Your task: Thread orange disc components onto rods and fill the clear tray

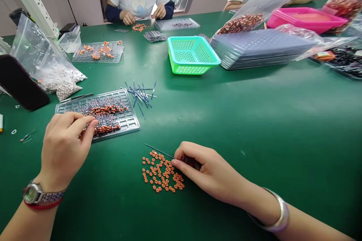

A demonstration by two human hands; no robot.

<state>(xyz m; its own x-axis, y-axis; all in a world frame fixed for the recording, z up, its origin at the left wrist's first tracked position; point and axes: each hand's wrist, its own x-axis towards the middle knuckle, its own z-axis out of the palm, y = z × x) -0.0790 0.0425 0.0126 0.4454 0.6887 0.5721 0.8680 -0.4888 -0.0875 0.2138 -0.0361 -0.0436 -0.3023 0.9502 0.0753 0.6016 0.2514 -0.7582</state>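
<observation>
My left hand (68, 139) is over the left part of a clear plastic tray (130, 120), thumb and fingertips pinched together. What lies between them is too small to make out. Rows of small parts with orange ends and thin wires (106, 110) fill much of the tray. My right hand (200, 165) is closed around a thin dark stick (158, 151), its free end pointing left. Something dark reddish shows inside the curled fingers. Below the stick, many small orange rings (162, 173) lie loose on the green table (254, 128).
Thin blue strips (141, 94) lie behind the tray. Further back are a green basket (192, 68), stacked clear trays (260, 49) and a tray of orange parts (97, 53). A phone (21, 83) and bags (56, 71) stand left. A co-worker's hands (128, 17) are opposite.
</observation>
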